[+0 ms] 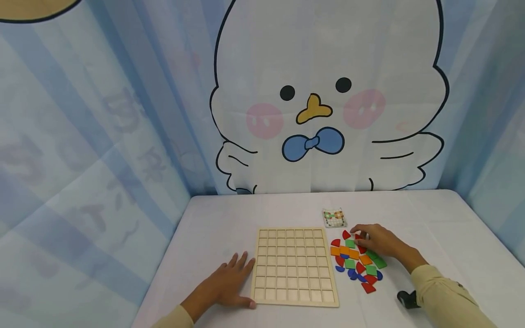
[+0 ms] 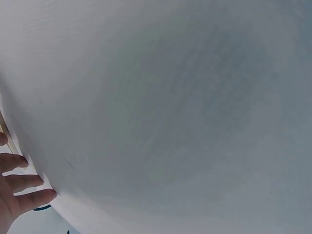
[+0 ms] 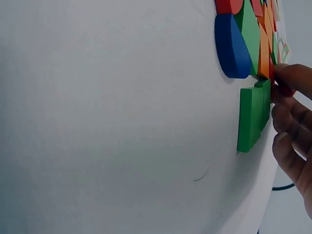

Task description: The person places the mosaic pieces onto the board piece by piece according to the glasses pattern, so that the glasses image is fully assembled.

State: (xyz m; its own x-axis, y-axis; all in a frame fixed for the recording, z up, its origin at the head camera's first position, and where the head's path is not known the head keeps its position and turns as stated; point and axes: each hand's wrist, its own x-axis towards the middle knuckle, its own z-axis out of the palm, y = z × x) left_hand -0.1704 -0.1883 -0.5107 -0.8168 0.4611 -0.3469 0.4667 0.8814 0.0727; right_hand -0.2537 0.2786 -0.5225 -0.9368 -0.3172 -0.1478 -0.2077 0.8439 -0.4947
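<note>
Red and mostly covered, the piece (image 1: pixel 358 236) sits at the far side of the loose shapes (image 1: pixel 353 254), pinched by the right hand (image 1: pixel 379 240), its long axis and direction impossible to tell; lifting it straight up should best spare its neighbours. The left hand (image 1: pixel 228 283), fingers spread, touches the left edge of the wooden grid board (image 1: pixel 293 264).

Left hand (image 2: pixel 19 183) — fingers (image 2: pixel 36 199) apart — beside white tabletop (image 2: pixel 156 122)
</note>
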